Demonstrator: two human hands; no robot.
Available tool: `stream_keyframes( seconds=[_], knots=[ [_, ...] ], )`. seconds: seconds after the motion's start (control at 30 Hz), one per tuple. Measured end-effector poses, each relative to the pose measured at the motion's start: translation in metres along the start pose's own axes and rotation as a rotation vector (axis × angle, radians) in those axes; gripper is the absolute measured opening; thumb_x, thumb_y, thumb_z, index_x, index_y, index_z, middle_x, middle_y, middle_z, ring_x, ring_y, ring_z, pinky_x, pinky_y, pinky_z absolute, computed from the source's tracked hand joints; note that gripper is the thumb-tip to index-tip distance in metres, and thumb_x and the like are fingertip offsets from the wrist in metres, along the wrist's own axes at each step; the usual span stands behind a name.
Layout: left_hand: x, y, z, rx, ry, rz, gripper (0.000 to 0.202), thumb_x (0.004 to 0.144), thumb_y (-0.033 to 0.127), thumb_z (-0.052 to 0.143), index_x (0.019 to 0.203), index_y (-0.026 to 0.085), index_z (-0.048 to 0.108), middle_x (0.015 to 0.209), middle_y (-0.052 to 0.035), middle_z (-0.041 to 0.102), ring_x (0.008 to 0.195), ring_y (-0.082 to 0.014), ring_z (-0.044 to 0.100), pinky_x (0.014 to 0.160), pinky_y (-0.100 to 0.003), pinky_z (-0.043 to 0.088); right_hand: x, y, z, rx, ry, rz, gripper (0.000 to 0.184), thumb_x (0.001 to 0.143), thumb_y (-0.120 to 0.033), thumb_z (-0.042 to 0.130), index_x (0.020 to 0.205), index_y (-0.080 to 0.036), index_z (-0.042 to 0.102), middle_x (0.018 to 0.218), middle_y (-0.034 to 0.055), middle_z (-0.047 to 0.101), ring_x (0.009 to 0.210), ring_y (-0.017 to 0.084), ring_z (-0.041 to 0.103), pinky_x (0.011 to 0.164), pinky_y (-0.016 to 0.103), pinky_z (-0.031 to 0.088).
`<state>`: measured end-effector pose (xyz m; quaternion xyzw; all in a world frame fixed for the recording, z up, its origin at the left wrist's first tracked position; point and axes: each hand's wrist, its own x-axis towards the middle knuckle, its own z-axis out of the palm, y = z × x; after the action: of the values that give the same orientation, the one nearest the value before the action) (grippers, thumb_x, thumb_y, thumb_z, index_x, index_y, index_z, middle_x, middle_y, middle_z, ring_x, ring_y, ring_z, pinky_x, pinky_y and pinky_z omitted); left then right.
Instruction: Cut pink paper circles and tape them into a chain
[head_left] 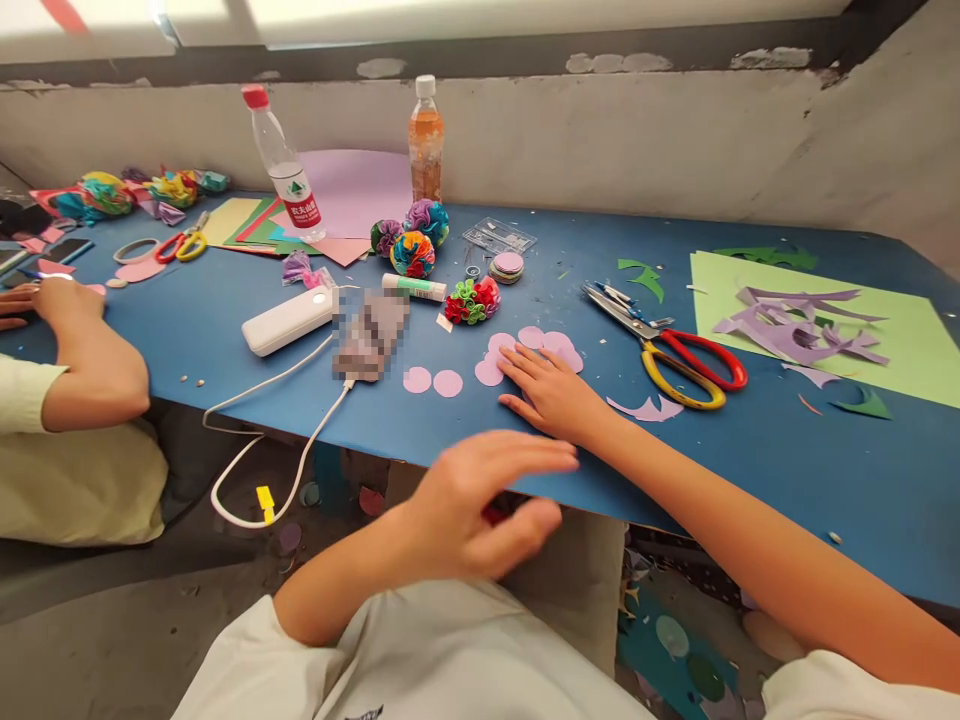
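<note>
My right hand (550, 390) lies flat on the blue table (787, 460), fingers stretched out and touching a cluster of pink paper circles (534, 347). Two more pink circles (433, 381) sit just to the left. My left hand (480, 505) hovers below the table's near edge, fingers loosely curled, with a small red thing (493, 515) partly hidden between thumb and fingers. Red and yellow scissors (679, 360) lie to the right of my right hand.
Paper flower balls (412, 240), a glue stick (414, 288), a white power bank (289, 320) with cable, a blurred phone (369, 335), two bottles (283, 165), coloured paper sheets (247, 225), green paper with purple scraps (810, 325). Another person's arm (82, 350) rests at left.
</note>
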<state>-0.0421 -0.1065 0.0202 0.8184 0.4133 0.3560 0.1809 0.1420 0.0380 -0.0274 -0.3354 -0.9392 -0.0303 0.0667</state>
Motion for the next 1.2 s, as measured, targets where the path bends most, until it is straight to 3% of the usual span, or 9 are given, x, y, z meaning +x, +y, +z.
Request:
stream_keyframes(
  seconds=[0.1,0.17,0.27,0.37,0.57,0.77,0.9,1.03,1.2],
  knots=[
    [0.026,-0.029,0.009,0.308,-0.062,-0.193,0.039,0.096,0.029,0.046,0.121,0.005,0.063,0.134,-0.0177,0.060,0.129,-0.0280,0.055,0.109,-0.043,0.045,-0.014,-0.005,-0.002,-0.057,0.028,-0.058,0.055,0.099,-0.040,0.034,0.136,-0.004,0.053,0.143,0.0202,0.051,0.136,0.032,0.044,0.109,0.052,0.037],
    [0.042,-0.044,0.013,0.458,-0.250,-0.264,0.050,0.096,0.033,0.047,0.136,0.004,0.050,0.148,-0.0171,0.045,0.140,-0.0289,0.042,0.113,-0.047,0.039,-0.024,-0.005,-0.004,-0.088,0.050,-0.052,0.054,0.100,-0.039,0.032,0.134,-0.004,0.055,0.139,0.0194,0.055,0.133,0.032,0.048,0.108,0.052,0.039],
    [0.058,-0.053,0.015,0.549,-0.458,-0.292,0.061,0.099,0.044,0.038,0.146,0.005,0.036,0.155,-0.0139,0.035,0.145,-0.0247,0.033,0.120,-0.048,0.027,-0.036,-0.002,-0.005,-0.118,0.088,-0.017,0.052,0.100,-0.037,0.031,0.129,-0.006,0.059,0.134,0.0180,0.060,0.128,0.032,0.053,0.105,0.052,0.042],
    [0.069,-0.056,0.015,0.599,-0.518,-0.359,0.067,0.100,0.051,0.028,0.149,0.005,0.030,0.157,-0.0137,0.030,0.147,-0.0240,0.029,0.122,-0.049,0.019,-0.045,0.001,-0.004,-0.124,0.126,-0.002,0.051,0.099,-0.039,0.032,0.127,-0.007,0.061,0.132,0.0176,0.061,0.125,0.032,0.056,0.102,0.052,0.045],
    [0.080,-0.065,0.011,0.647,-0.451,-0.450,0.071,0.099,0.053,0.027,0.150,0.003,0.027,0.158,-0.0171,0.025,0.148,-0.0273,0.025,0.121,-0.052,0.019,-0.042,0.000,0.000,-0.067,0.093,-0.141,0.052,0.100,-0.040,0.031,0.133,-0.009,0.056,0.137,0.0160,0.058,0.128,0.030,0.054,0.100,0.049,0.049],
    [0.053,-0.058,0.019,0.597,-0.361,-0.149,0.055,0.101,0.044,0.028,0.144,0.010,0.040,0.154,-0.0096,0.039,0.144,-0.0217,0.035,0.118,-0.046,0.031,-0.030,0.006,0.007,-0.011,0.217,-0.283,0.049,0.098,-0.035,0.037,0.138,-0.009,0.049,0.135,0.0187,0.059,0.126,0.030,0.056,0.098,0.049,0.051],
    [0.033,-0.057,0.030,0.595,-0.327,-0.079,0.057,0.100,0.047,0.031,0.142,0.011,0.042,0.151,-0.0100,0.044,0.142,-0.0202,0.039,0.116,-0.044,0.033,-0.048,0.017,0.008,0.050,0.327,-0.232,0.048,0.096,-0.033,0.043,0.141,-0.018,0.048,0.136,0.0144,0.059,0.121,0.030,0.059,0.095,0.047,0.052],
    [0.028,-0.059,0.033,0.579,-0.282,-0.076,0.053,0.101,0.044,0.029,0.140,0.012,0.045,0.150,-0.0101,0.045,0.141,-0.0193,0.039,0.116,-0.042,0.032,-0.071,0.027,0.009,0.101,0.381,-0.152,0.042,0.093,-0.034,0.048,0.134,-0.029,0.056,0.121,0.0077,0.069,0.100,0.027,0.069,0.088,0.043,0.054],
    [0.027,-0.059,0.031,0.557,-0.256,-0.096,0.051,0.101,0.043,0.032,0.138,0.011,0.047,0.149,-0.0101,0.047,0.140,-0.0196,0.041,0.116,-0.039,0.034,-0.076,0.025,0.006,0.110,0.342,-0.131,0.035,0.093,-0.034,0.047,0.124,-0.027,0.062,0.119,0.0087,0.070,0.101,0.028,0.069,0.089,0.044,0.055]
  ],
)
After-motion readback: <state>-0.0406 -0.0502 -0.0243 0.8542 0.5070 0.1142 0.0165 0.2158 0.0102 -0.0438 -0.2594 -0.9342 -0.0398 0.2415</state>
